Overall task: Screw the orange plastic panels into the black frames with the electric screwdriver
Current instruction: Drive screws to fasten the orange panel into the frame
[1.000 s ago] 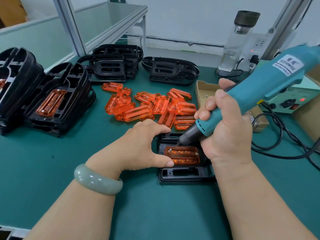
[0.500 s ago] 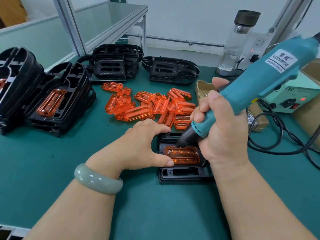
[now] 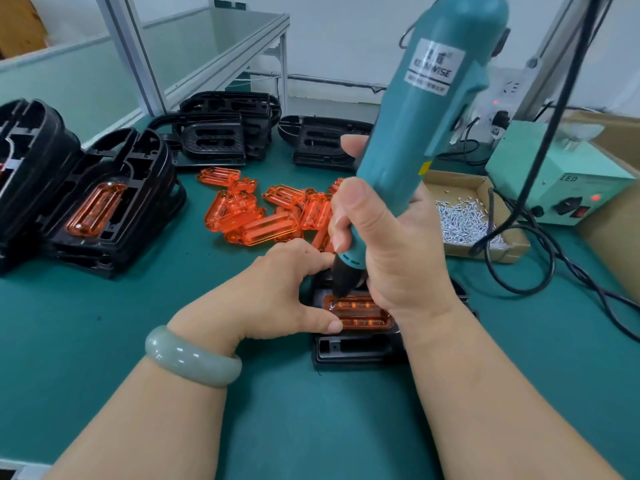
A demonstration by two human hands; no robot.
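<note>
We see the right hand [image 3: 391,244] gripping a teal electric screwdriver [image 3: 426,109] low on its body, with the fingers [image 3: 356,206] wrapped tight around it. The tool stands almost upright, its top leaning a little to the right. Its dark tip rests on the far left corner of a clear orange plastic panel [image 3: 360,315]. This panel lies flat inside a black plastic frame [image 3: 356,349], which sits on the green bench [image 3: 311,427] directly in front of the person, between the two forearms. The left hand [image 3: 277,292] holds the frame from its left side: the fingers are curled over the far edge, just beside the nose of the screwdriver, and the thumb presses on the near left corner of the panel. On the left wrist we notice a pale green bangle [image 3: 192,358].

Behind the hands there is a loose heap of orange panels [image 3: 256,216]. At the left stands a stack of black frames [image 3: 149,202], and the front one already carries an orange panel. More black frames without panels [image 3: 214,147] lie at the back of the bench. To the right, an open cardboard box with small silver screws [image 3: 464,220] stands near a pale green power unit [image 3: 581,192] whose red lamp is lit. A black cable [image 3: 554,109] hangs down from above and loops over the bench beside the box.
</note>
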